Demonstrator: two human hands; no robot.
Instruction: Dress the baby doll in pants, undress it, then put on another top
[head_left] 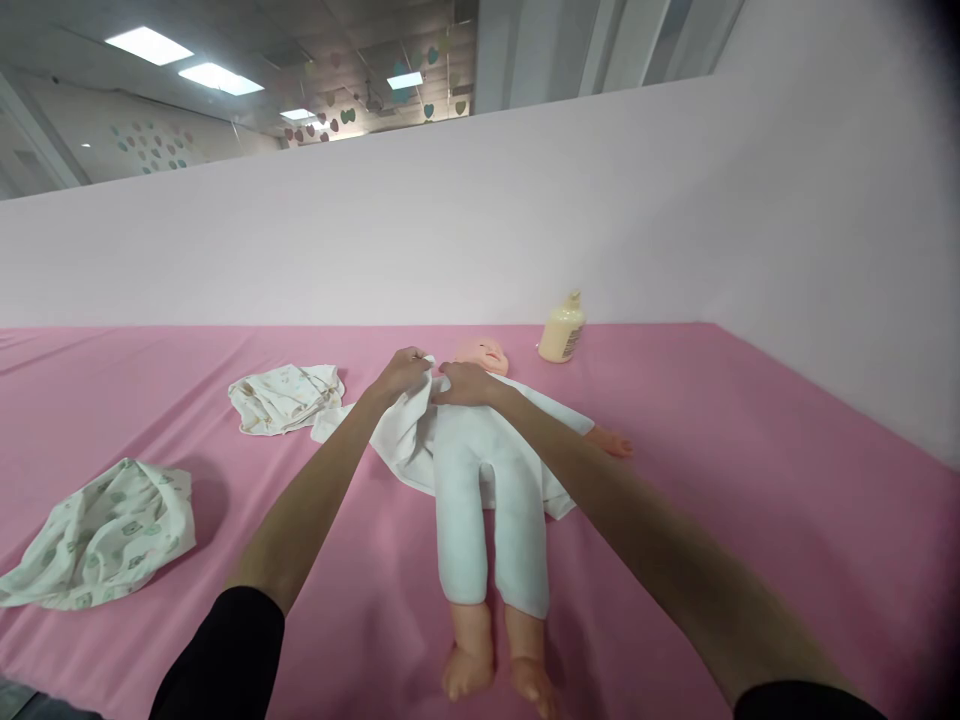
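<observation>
A baby doll [491, 510] lies on its back on the pink cover, its bare feet toward me and its head partly hidden behind my right hand. A white baby shirt [409, 440] is spread under and around its body. One doll hand [611, 440] sticks out past the end of a white sleeve on the right. My left hand [405, 372] is closed on the shirt's edge, lifting the cloth on the left side of the doll's chest. Beside it, my right hand [466, 384] is over the chest, its fingers closed at the same cloth. The doll's other arm is hidden.
A crumpled white patterned cloth [286, 400] lies left of the doll. Nearer me on the left is a white cloth with green prints [112, 535]. A pale yellow pump bottle [562, 330] stands behind, by the white wall [375, 240] around the pink surface [315, 620].
</observation>
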